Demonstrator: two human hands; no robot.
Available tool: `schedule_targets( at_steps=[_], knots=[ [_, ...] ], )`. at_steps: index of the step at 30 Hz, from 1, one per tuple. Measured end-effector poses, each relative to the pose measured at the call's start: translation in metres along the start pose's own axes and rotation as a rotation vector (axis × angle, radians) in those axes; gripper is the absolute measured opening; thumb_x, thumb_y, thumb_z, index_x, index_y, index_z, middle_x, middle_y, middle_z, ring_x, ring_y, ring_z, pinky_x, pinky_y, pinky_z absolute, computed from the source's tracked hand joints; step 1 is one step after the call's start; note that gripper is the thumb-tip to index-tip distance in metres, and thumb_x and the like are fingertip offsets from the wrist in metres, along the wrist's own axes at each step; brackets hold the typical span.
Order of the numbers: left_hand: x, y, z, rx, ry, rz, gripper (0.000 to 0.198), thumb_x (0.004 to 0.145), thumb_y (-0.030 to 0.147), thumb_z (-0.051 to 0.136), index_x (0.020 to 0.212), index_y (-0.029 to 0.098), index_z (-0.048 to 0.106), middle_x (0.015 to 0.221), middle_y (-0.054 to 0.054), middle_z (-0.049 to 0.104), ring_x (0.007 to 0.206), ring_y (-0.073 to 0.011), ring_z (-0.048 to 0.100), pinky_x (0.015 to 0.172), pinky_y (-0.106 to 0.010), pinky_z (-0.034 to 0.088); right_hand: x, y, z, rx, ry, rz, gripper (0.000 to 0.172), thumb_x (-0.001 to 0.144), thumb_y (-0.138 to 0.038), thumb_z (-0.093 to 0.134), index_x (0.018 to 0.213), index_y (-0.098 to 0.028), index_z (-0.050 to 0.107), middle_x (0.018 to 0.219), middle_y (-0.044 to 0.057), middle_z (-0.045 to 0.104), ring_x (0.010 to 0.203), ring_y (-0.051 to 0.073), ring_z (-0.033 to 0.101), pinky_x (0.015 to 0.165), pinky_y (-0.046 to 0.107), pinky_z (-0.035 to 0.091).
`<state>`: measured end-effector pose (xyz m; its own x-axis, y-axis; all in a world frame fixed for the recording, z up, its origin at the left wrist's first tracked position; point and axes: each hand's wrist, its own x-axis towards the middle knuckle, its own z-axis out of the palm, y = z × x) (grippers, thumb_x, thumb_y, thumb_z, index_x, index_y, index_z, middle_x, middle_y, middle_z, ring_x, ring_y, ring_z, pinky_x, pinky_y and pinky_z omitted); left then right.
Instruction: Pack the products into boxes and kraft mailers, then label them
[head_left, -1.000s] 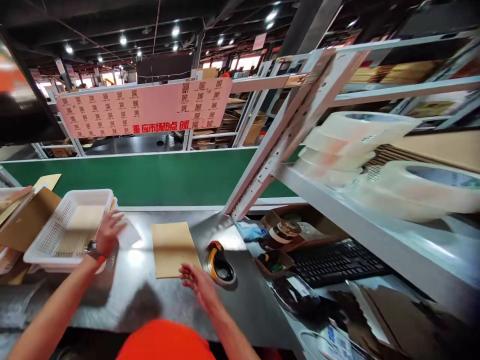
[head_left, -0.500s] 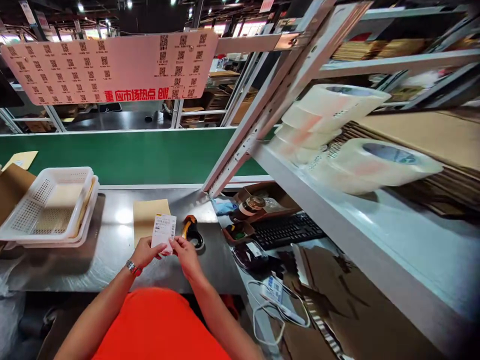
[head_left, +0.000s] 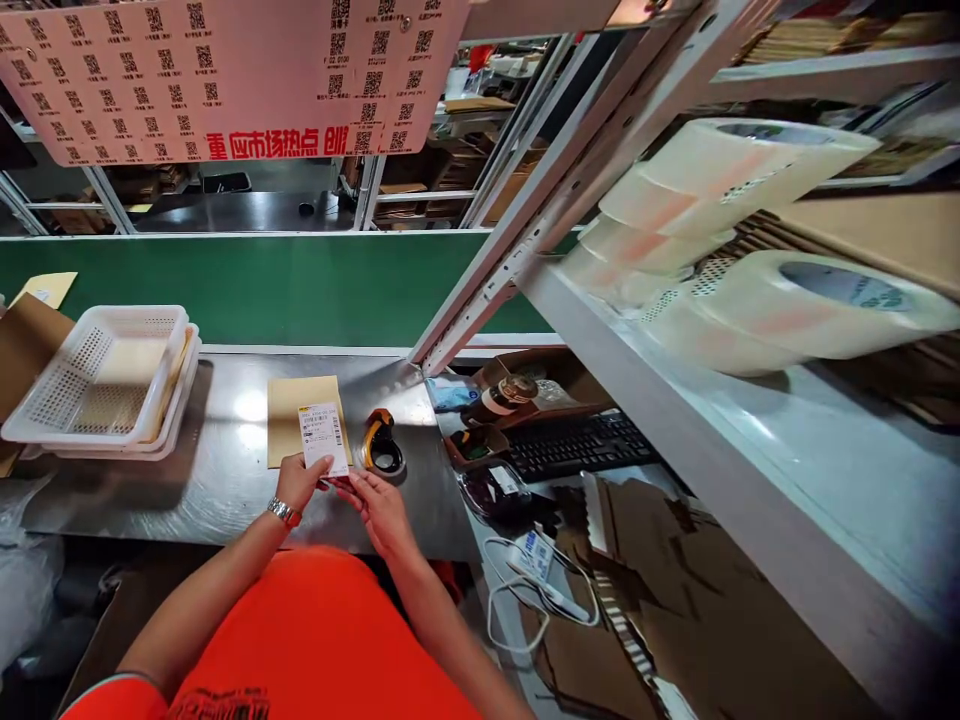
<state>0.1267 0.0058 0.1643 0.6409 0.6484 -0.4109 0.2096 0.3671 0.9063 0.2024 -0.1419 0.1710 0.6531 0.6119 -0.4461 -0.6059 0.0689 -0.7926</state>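
Note:
A white printed label point(head_left: 322, 437) stands upright over the steel table, pinched at its lower edge by my left hand point(head_left: 298, 481) and my right hand point(head_left: 381, 506). Behind the label a brown paper envelope point(head_left: 289, 418) lies flat on the table. A yellow and black tape dispenser point(head_left: 380, 445) rests just right of the envelope, close to my right hand. A watch sits on my left wrist.
Stacked white plastic baskets point(head_left: 90, 385) stand at the left on the steel table point(head_left: 202, 480). A green conveyor belt point(head_left: 285, 285) runs behind. At right are a black keyboard point(head_left: 577, 447), a cable, cardboard sheets and a shelf with large tape rolls point(head_left: 795, 310).
A second ago my left hand was at the basket and my right by the envelope. Both then came together on the label, which now sits a little lower over the envelope.

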Motion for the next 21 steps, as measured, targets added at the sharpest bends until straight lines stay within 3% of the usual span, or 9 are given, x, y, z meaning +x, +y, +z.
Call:
schedule_targets(
  at_steps=[8, 14, 21],
  knots=[
    [-0.006, 0.004, -0.004, -0.007, 0.005, -0.043, 0.034, 0.075, 0.04, 0.098, 0.089, 0.011, 0.087, 0.085, -0.013, 0.087, 0.063, -0.0202, 0.077, 0.056, -0.028, 0.061, 0.001, 0.008, 0.0, -0.012, 0.034, -0.007, 0.066, 0.052, -0.07, 0.107, 0.092, -0.021, 0.089, 0.1, 0.009, 0.091, 0.1, 0.028, 0.084, 0.092, 0.04, 0.067],
    [-0.008, 0.001, -0.007, -0.013, -0.023, -0.089, 0.034, 0.076, 0.04, 0.098, 0.089, 0.012, 0.085, 0.084, -0.012, 0.087, 0.06, -0.0185, 0.075, 0.054, -0.026, 0.059, 0.002, 0.014, 0.0, -0.033, 0.023, -0.03, 0.064, 0.058, -0.071, 0.105, 0.095, -0.021, 0.089, 0.097, 0.01, 0.09, 0.095, 0.029, 0.084, 0.084, 0.039, 0.067],
    [-0.008, -0.001, -0.008, 0.019, -0.026, -0.094, 0.03, 0.08, 0.04, 0.097, 0.089, 0.014, 0.083, 0.081, -0.009, 0.085, 0.06, -0.0188, 0.076, 0.057, -0.029, 0.061, 0.001, 0.019, 0.0, 0.025, 0.028, -0.012, 0.06, 0.056, -0.064, 0.108, 0.093, -0.021, 0.09, 0.095, 0.008, 0.09, 0.092, 0.024, 0.084, 0.086, 0.037, 0.068]
  ],
)
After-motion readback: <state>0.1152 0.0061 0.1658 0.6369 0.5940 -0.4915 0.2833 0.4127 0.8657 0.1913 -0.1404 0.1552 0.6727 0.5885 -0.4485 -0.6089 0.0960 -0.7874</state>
